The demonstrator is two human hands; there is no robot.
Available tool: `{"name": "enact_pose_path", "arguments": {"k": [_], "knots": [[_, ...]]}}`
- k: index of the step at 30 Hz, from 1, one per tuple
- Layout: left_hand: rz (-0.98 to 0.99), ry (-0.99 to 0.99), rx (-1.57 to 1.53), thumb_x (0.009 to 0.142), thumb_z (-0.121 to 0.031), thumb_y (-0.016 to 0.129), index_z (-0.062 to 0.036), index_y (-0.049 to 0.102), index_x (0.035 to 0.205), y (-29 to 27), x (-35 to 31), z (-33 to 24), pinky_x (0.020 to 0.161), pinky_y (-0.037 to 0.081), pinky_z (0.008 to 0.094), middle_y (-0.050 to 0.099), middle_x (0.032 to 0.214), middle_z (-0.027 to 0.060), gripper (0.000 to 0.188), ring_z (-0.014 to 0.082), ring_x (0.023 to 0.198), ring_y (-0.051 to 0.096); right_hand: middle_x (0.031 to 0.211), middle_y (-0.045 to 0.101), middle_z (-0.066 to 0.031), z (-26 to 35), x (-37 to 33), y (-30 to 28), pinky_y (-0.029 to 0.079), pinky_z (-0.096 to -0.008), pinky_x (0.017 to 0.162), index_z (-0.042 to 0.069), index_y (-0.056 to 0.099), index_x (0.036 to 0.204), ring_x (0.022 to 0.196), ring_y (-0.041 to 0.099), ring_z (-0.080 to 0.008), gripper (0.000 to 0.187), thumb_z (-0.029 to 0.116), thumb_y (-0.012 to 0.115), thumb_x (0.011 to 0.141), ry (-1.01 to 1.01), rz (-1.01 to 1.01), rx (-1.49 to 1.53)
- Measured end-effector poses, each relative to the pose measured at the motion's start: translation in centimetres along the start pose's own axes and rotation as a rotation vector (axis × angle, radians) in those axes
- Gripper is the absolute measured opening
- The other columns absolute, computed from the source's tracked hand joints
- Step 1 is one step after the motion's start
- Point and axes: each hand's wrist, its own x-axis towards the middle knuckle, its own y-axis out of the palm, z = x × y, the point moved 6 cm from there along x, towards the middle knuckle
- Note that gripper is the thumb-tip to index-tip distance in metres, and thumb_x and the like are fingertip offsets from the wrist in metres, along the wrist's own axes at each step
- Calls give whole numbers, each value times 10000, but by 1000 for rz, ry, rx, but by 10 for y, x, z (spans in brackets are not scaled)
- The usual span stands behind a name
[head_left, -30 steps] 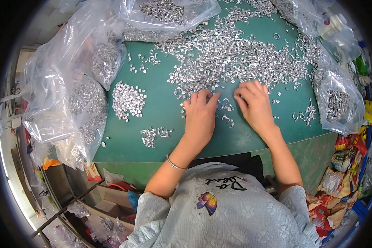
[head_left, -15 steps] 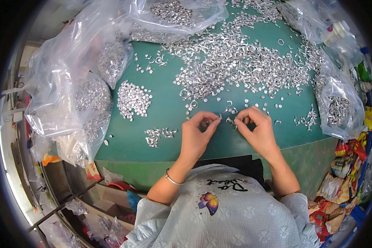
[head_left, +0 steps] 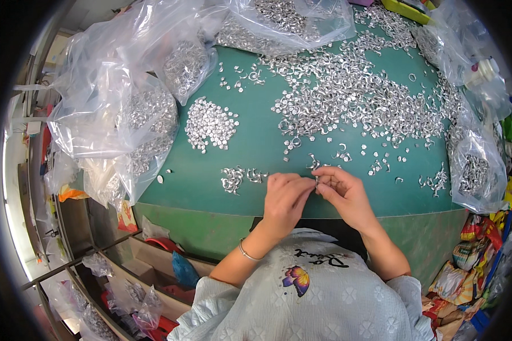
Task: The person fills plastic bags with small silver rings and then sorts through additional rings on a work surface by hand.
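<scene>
My left hand (head_left: 284, 206) and my right hand (head_left: 348, 198) meet close to the table's front edge, thumbs and fingertips pinched. Between them is a small silver metal piece (head_left: 317, 181), partly covered by the fingers; its exact shape is too small to tell. Just beyond the fingertips lie a few curved silver pieces (head_left: 313, 162). A small cluster of hook-shaped silver pieces (head_left: 232, 181) is left of my left hand. Farther left sits a pile of small, roundish silver pieces (head_left: 211, 126). Across the middle and far table spreads a large heap of curved silver pieces (head_left: 347, 94).
Clear plastic bags of metal pieces stand at the left (head_left: 148, 122), far side (head_left: 279, 28) and right (head_left: 473, 170) of the green table (head_left: 210, 199). Open compartments (head_left: 148, 261) lie below left. Colourful packets (head_left: 449, 284) are piled at lower right.
My hands have come together at the fingertips around a small metal piece; before, they were apart, each pinching over the loose pieces. The view has shifted, so the table's contents appear farther right.
</scene>
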Motion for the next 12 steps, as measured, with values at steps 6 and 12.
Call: {"name": "enact_pose_path", "arguments": {"k": [6,12], "knots": [[42,48,46,679,82,732,-24,659,926,-3,-8,4,744,453,343,664,872,94,279,259,802,622,888,604,8,-34,-5,7,453,-201,690,17,593,1069,823,552,-41,152,33,573,919,125,-6,7],[108,-135,-62,713,39,732,-70,653,1035,2,-33,43,893,454,332,658,1054,121,349,268,1026,624,1000,627,-7,-25,4,25,466,-213,826,30,594,1106,969,564,-66,186,39,577,921,-55,59,-113]]}}
